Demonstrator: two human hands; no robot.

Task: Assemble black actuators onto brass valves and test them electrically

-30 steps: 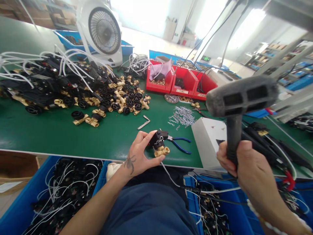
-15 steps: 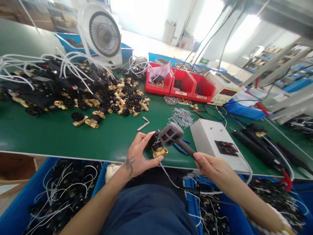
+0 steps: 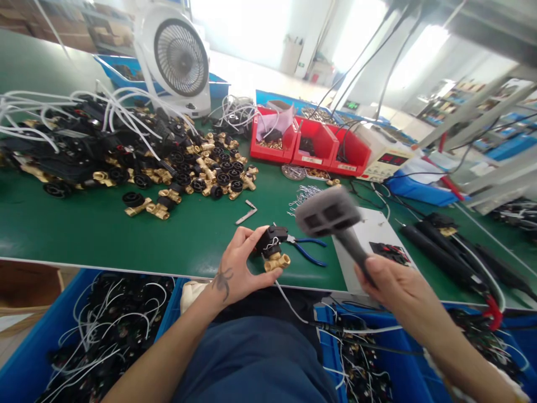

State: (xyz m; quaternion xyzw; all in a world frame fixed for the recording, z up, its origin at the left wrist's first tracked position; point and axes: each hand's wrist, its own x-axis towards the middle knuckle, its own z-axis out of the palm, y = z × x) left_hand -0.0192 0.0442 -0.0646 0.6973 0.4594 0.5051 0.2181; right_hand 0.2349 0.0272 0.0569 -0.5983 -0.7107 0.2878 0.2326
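Note:
My left hand [image 3: 240,263] grips a brass valve with a black plastic housing [image 3: 277,261] near the front edge of the bench. A bent wire clip [image 3: 273,244] shows on the housing, and a white cable runs down from the valve. My right hand [image 3: 388,282] is closed around the handle of a grey mallet [image 3: 329,211], whose head, blurred by motion, is raised to the right of the valve. Pliers with blue handles [image 3: 311,252] lie just right of the valve. Behind it is an L-shaped metal piece [image 3: 247,213].
Brass valves with black caps [image 3: 210,168] are heaped at the left. Behind stand a white fan [image 3: 180,59] and red bins [image 3: 314,143]. Wire clips [image 3: 304,197] lie behind the mallet; a grey box [image 3: 364,224] sits right. Blue crates [image 3: 20,358] are below the bench edge.
The mallet came down from high on the right to the valve, then rose back up and right. My left hand and the valve stayed almost in place.

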